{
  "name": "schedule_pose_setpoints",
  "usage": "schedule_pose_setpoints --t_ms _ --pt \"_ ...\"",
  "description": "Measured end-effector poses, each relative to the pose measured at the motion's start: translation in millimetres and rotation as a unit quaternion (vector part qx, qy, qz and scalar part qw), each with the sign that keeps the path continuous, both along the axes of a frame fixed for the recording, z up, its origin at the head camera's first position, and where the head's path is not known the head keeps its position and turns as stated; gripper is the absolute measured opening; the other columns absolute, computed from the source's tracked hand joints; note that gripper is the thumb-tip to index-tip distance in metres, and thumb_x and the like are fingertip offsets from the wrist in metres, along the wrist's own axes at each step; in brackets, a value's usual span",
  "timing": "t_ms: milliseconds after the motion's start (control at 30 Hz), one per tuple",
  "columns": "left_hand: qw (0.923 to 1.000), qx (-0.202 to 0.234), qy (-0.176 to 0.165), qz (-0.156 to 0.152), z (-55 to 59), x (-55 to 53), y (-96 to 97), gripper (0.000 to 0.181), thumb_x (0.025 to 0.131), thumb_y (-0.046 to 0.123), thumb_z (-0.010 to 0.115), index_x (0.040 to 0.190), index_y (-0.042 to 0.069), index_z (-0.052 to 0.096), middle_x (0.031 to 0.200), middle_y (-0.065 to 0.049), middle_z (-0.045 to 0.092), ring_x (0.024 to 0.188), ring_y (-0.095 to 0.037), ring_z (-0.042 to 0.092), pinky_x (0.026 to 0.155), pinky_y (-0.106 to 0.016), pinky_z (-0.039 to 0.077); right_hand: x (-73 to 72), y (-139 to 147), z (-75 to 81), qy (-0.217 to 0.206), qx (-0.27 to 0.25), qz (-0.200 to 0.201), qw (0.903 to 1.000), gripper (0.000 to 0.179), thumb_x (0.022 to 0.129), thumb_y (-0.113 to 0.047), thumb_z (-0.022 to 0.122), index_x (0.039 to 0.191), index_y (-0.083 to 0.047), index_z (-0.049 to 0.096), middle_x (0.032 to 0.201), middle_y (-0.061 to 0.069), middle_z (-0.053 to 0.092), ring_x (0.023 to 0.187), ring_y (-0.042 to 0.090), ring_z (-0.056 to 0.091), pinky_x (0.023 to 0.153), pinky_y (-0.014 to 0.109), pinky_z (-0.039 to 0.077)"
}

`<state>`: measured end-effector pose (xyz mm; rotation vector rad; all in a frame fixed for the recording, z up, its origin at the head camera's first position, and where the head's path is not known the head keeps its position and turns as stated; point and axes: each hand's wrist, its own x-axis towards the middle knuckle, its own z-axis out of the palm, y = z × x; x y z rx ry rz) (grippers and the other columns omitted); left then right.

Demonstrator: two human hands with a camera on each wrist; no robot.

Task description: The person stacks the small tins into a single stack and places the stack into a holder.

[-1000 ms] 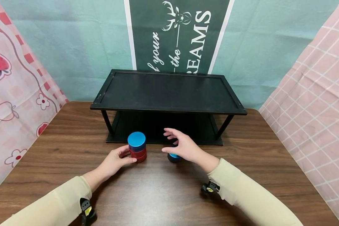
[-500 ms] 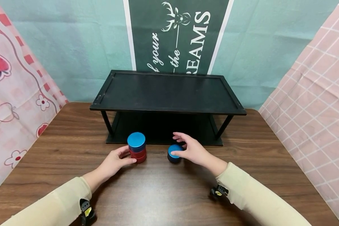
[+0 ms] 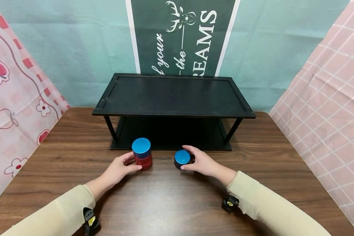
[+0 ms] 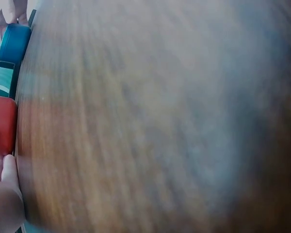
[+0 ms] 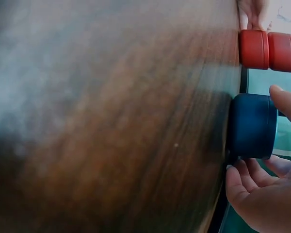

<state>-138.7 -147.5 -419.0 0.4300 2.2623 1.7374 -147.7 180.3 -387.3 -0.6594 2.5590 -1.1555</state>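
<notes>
A stack of round tins stands on the table at left centre: two red tins (image 3: 143, 161) with a blue tin (image 3: 141, 146) on top. My left hand (image 3: 117, 168) grips the red part low down, thumb in front and fingers at its left side. To the right, a single blue tin (image 3: 182, 157) sits on the wood. My right hand (image 3: 205, 163) curls round that tin from the right, its thumb at the front and a finger behind. In the right wrist view, fingertips (image 5: 235, 177) show right at the lone tin's side.
Behind the tins stands a black two-tier shelf (image 3: 174, 96), its lower board (image 3: 171, 131) under the raised top. The wooden table (image 3: 162, 203) runs forward towards me. Printed cloths hang at the back, left and right.
My right hand drew back to the right off the single blue tin, then lowered and closed its thumb and fingers round it. The left hand and the stack have stayed put.
</notes>
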Motion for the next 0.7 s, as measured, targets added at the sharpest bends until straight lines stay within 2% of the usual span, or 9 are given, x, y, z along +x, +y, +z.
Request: schedule_pose_setpoints --t_ms 233,400,600,700 --pt "1.0 0.0 -0.002 -0.001 -0.7 -0.9 -0.4 0.058 0.084 0.016 0.071 0.133 -0.003 0.046 0.13 -0.02 0.052 0.121 -0.033 0.046 0.094 -0.027 0.044 -1.8 0.6 -3.9 -0.011 0.015 -0.002 0.9998 0.069 0.082 -0.019 0.073 0.138 0.001 0.037 0.126 0.019 0.051 0.09 0.019 0.054 0.074 0.029 0.048" --pt "0.9999 0.009 -0.011 -0.001 -0.8 -0.8 -0.5 0.058 0.083 0.016 0.071 0.133 -0.002 0.046 0.13 -0.02 0.051 0.122 -0.034 0.045 0.095 -0.031 0.044 -3.3 0.4 -5.7 0.001 0.021 -0.002 0.9998 0.063 0.082 -0.018 0.073 0.133 0.001 0.042 0.121 0.017 0.054 0.085 0.016 0.054 0.071 0.027 0.049" --pt "1.0 0.008 -0.003 -0.002 -0.1 -0.3 -0.5 0.058 0.083 0.014 0.071 0.133 -0.003 0.046 0.13 -0.02 0.051 0.122 -0.034 0.045 0.096 -0.032 0.043 -2.1 1.3 -5.9 -0.004 0.011 -0.009 0.9999 0.057 0.082 -0.016 0.072 0.129 0.001 0.044 0.114 0.017 0.056 0.073 0.012 0.055 0.064 0.025 0.05" --pt "1.0 0.008 -0.001 -0.005 0.0 0.3 -1.1 0.057 0.084 0.014 0.07 0.133 -0.004 0.045 0.13 -0.021 0.051 0.122 -0.035 0.045 0.096 -0.033 0.043 -1.1 2.3 -4.7 0.001 0.004 -0.018 0.9998 0.058 0.082 -0.016 0.072 0.13 0.001 0.044 0.113 0.016 0.056 0.077 0.013 0.056 0.066 0.026 0.05"
